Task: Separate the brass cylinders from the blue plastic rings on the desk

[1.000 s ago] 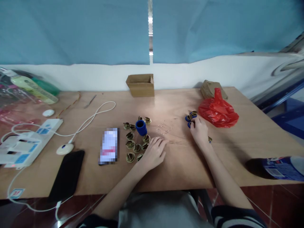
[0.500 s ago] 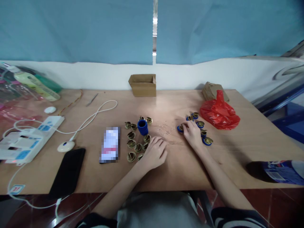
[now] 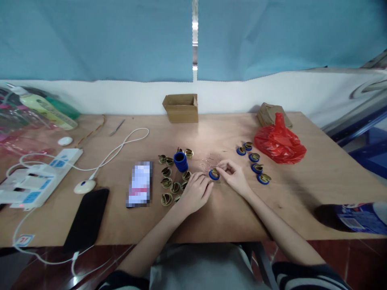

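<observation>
Between thumb and fingertips my right hand [image 3: 234, 176] pinches a brass disc with a blue ring [image 3: 214, 174], low over the middle of the table. My left hand [image 3: 197, 190] rests loosely on the wood just left of that piece, fingers slightly bent and holding nothing visible. Under and beyond my left hand lie several brass discs with raised tabs [image 3: 166, 183], some partly covered by it. A stack of blue rings [image 3: 180, 162] stands among them. Thin wire-like clips [image 3: 209, 161] are scattered behind my hands. To the right sit several brass discs on blue rings [image 3: 254, 157].
A phone with a lit screen [image 3: 140, 184] and a dark phone [image 3: 86, 219] lie left, beside a white power strip [image 3: 45, 177] with cables. Behind stands an open cardboard box [image 3: 181, 114]. A red plastic bag [image 3: 279, 143] and a lying bottle [image 3: 352, 217] are right.
My right hand has moved left, bringing the blue-ringed brass disc from the right-hand group toward my left hand. My left hand stays nearly where it was.
</observation>
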A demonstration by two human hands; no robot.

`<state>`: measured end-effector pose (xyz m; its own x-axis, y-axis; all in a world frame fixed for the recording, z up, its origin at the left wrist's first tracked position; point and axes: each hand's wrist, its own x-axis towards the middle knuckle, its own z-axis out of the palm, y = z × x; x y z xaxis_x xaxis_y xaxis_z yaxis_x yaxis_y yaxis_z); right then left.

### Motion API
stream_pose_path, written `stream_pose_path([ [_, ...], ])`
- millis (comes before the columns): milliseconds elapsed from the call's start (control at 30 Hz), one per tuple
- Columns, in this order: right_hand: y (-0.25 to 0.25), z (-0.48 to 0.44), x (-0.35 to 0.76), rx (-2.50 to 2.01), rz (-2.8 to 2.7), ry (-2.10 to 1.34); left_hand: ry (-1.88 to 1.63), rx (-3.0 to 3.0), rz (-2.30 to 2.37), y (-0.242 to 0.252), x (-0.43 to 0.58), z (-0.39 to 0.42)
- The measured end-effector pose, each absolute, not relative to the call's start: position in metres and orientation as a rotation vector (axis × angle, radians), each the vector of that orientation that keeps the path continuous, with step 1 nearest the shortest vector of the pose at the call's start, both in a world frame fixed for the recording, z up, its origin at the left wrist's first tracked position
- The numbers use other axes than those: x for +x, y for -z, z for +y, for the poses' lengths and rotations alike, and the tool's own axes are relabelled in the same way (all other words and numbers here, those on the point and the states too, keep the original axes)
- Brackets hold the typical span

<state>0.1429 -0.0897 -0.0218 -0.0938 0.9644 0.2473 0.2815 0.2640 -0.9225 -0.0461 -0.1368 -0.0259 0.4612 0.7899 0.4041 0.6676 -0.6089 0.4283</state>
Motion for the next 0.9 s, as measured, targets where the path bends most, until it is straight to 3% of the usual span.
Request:
stream_pose_path([
  [900,0.02,-0.102,0.132,-0.94,-1.33,-1.477,-1.163,2.167,1.424,0.034,-0.052,-0.129],
])
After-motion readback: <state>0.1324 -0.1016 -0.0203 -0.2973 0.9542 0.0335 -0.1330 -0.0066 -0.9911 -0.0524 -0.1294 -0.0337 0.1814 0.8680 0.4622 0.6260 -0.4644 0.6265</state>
